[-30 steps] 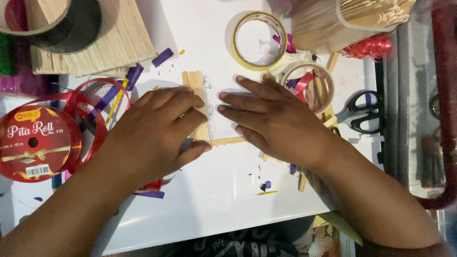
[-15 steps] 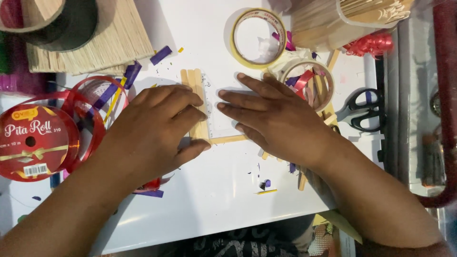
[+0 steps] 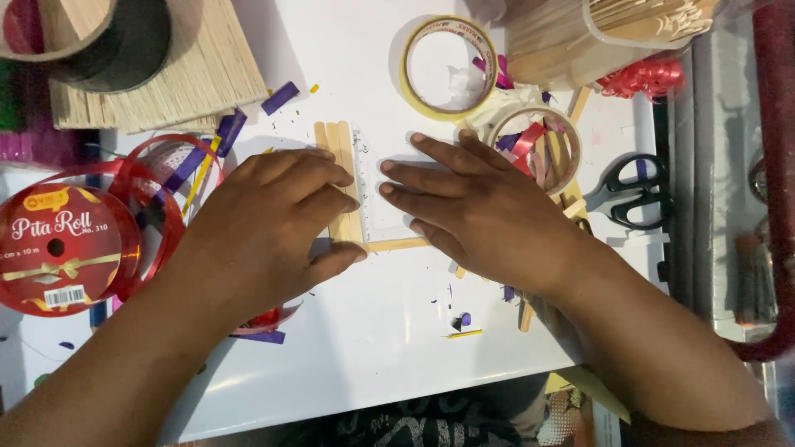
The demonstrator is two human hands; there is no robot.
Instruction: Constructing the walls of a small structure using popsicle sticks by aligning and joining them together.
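My left hand (image 3: 269, 219) lies palm down with its fingers pressing on flat wooden craft sticks (image 3: 338, 149) that stand side by side on the white table (image 3: 373, 364). My right hand (image 3: 480, 207) lies flat beside it, fingers spread and pressing on a clear plastic ruler (image 3: 371, 186) set against the sticks. One more wooden stick (image 3: 397, 245) runs crosswise under both hands' lower edge. Neither hand grips anything; both press down.
A red ribbon spool (image 3: 62, 248) and loose red ribbon lie at left. A wooden mat (image 3: 178, 79) and dark tape roll (image 3: 124, 41) sit top left. Two tape rings (image 3: 447, 62), a stick bundle (image 3: 613, 29), black scissors (image 3: 633, 190) and ribbon scraps lie right.
Both hands stay pressed on the sticks and ruler; only a slight shift of the fingers shows.
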